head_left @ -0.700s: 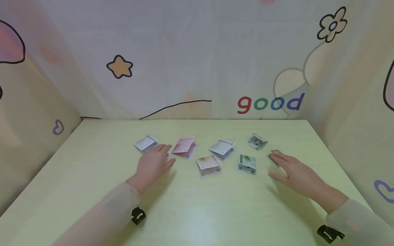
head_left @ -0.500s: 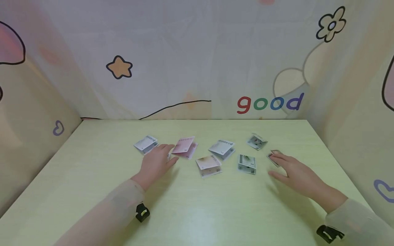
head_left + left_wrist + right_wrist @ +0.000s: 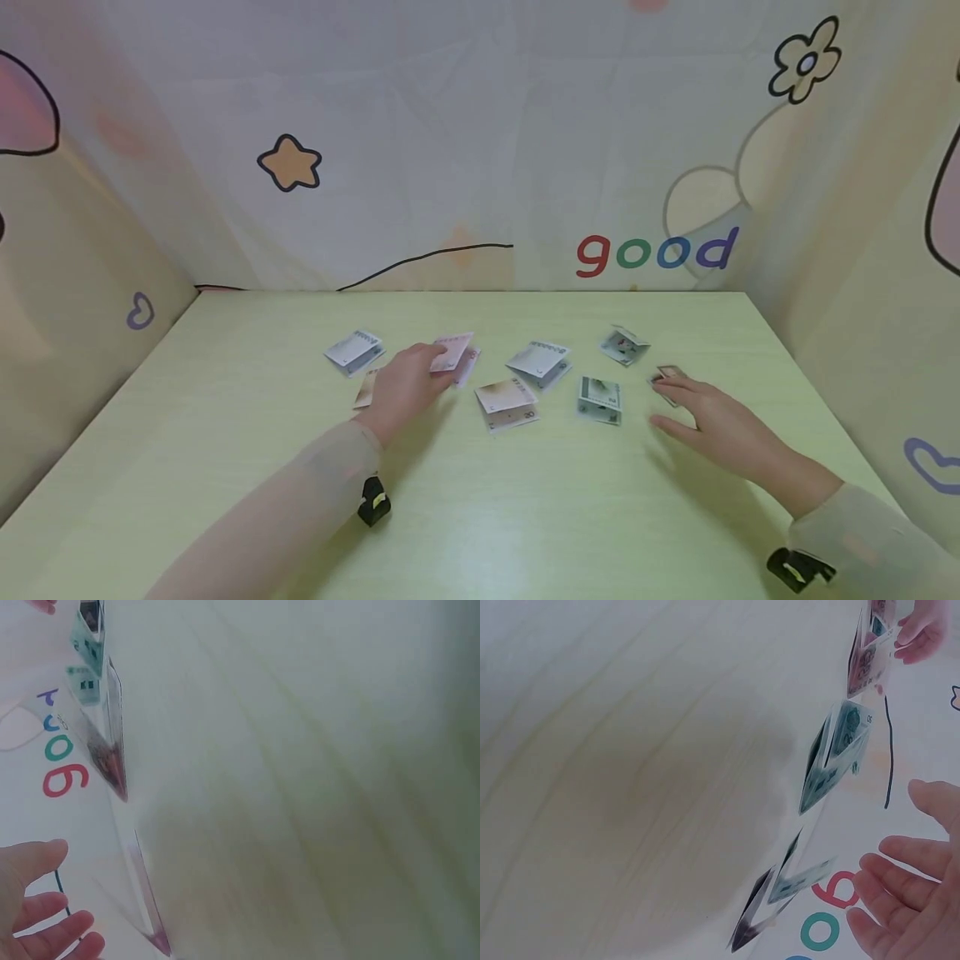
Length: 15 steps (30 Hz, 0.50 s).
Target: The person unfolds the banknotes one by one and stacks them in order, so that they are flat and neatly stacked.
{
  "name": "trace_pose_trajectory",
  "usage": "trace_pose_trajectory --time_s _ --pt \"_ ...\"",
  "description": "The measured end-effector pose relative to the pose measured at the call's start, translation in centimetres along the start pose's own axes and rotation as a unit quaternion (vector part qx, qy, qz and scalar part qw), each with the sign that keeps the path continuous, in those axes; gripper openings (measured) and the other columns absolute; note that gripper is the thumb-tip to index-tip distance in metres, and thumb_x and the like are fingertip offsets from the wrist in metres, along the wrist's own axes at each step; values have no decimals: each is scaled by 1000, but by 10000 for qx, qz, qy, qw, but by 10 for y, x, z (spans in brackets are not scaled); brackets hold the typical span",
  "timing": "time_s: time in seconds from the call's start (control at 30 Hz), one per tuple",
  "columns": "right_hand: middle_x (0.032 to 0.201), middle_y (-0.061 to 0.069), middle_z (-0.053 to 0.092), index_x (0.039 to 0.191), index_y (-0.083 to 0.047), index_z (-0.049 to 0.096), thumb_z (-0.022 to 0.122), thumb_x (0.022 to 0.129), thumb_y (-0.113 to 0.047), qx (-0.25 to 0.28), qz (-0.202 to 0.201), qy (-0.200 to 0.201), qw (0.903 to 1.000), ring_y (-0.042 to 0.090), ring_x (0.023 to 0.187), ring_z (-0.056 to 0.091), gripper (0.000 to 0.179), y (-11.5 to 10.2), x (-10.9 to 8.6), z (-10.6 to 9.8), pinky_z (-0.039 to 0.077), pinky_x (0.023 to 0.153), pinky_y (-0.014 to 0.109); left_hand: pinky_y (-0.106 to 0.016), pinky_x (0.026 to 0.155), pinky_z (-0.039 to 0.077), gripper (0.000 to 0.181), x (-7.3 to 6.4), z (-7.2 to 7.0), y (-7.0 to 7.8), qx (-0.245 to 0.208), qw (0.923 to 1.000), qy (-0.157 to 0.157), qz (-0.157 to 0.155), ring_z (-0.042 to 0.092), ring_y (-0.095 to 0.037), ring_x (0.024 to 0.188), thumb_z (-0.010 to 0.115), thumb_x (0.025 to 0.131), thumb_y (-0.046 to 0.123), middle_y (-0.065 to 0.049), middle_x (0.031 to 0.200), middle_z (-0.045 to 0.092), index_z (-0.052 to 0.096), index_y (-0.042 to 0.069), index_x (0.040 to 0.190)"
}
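The pink note (image 3: 456, 355) lies just past the left hand (image 3: 405, 387), its fingers loose; the brown note (image 3: 670, 372) sits partly hidden by the right hand (image 3: 723, 425), fingers relaxed.

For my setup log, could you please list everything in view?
Folded notes: 2, blue-grey, far left and centre.
Folded notes: 2, tan, left and front centre.
Folded notes: 2, greenish, right of centre.
Folded note: 1, pink, left of centre.
Folded note: 1, brown, far right.
Table: 1, pale yellow-green, beneath the notes.
Backdrop: 1, mostly pale, printed, around the table.
Sleeves: 2, pale, front left and right.
Wrist fittings: 2, black, by the sleeves.
Left grip, right grip: 2, bare, at the pink and brown notes.
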State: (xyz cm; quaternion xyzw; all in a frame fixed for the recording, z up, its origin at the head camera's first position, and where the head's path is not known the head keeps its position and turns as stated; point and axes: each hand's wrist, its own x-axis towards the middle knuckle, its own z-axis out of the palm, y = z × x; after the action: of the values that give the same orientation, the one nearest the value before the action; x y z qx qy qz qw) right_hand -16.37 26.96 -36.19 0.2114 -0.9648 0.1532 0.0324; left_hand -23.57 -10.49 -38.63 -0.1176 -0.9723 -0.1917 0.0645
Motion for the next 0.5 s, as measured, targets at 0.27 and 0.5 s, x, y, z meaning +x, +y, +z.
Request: trace_pose_trajectory --time_s 0.27,0.5 --pt "132 27 46 124 8 54 64 88 -24 70 -92 -10 9999 45 124 38 48 -3 0 -2 33 97 56 -39 80 50 43 12 10 2 56 9996 -203 -212 60 -24 100 69 84 30 -9 112 63 62 8 120" --pt "131 26 48 123 7 55 64 88 -24 144 -55 -56 9999 44 123 39 48 -5 1 -2 33 97 56 -36 75 50 30 15 10 4 -19 9989 -255 -383 60 -21 92 64 88 26 -7 105 64 66 9 113"
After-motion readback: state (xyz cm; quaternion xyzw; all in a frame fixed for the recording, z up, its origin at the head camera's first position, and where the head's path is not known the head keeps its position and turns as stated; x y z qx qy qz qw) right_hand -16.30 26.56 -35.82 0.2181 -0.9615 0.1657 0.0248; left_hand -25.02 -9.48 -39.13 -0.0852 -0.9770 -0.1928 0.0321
